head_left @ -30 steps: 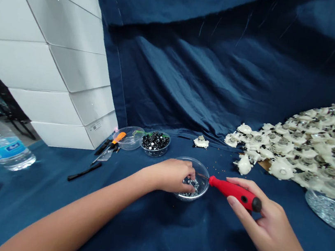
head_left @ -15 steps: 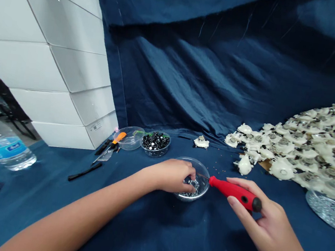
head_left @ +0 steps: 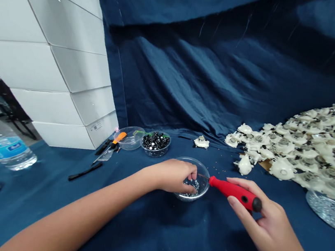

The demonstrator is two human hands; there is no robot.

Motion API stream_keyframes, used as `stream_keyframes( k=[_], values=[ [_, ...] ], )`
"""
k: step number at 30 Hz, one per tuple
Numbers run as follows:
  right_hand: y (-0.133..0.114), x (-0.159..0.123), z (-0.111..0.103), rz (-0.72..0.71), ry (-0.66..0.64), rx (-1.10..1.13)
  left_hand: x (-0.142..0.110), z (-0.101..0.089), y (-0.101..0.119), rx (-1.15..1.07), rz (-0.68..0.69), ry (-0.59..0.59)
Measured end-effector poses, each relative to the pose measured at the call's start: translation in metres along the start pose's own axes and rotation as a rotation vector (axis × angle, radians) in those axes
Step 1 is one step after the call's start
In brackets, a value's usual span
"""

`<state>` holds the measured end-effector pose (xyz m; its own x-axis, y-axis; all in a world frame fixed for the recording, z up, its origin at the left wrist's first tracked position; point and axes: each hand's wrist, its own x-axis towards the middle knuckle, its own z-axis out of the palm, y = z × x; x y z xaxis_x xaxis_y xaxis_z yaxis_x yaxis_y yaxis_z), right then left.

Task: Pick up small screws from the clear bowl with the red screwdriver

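Over a clear plastic bowl (head_left: 203,192) of small silvery screws (head_left: 190,187), my left hand (head_left: 175,175) reaches in from the left. Its thumb and curled fingers stand apart among the screws, and I see nothing held between them. My right hand (head_left: 266,218) grips a screwdriver (head_left: 233,191) with a red handle and a black end. The thin shaft points left across the bowl's rim, close to my left fingers. Behind the bowl lies a single cream plastic part (head_left: 201,142) with a metal piece on top.
A tub of black parts (head_left: 155,142) stands behind left, beside a clear lid (head_left: 130,139) and an orange-handled tool (head_left: 119,137). White boxes (head_left: 57,68) and a water bottle (head_left: 5,146) are at left. Many cream parts (head_left: 282,168) pile up at right, near a larger clear container (head_left: 330,210).
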<state>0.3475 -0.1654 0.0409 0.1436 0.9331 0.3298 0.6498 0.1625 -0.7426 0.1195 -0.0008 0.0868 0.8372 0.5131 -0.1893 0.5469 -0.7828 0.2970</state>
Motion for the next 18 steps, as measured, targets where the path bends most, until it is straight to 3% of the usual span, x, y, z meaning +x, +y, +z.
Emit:
stream_keyframes(
  k=[18],
  values=[
    [0.0026, 0.0001, -0.0004, 0.021, -0.014, 0.018, 0.0, 0.0046, -0.0055, 0.05, 0.183, 0.043]
  ],
)
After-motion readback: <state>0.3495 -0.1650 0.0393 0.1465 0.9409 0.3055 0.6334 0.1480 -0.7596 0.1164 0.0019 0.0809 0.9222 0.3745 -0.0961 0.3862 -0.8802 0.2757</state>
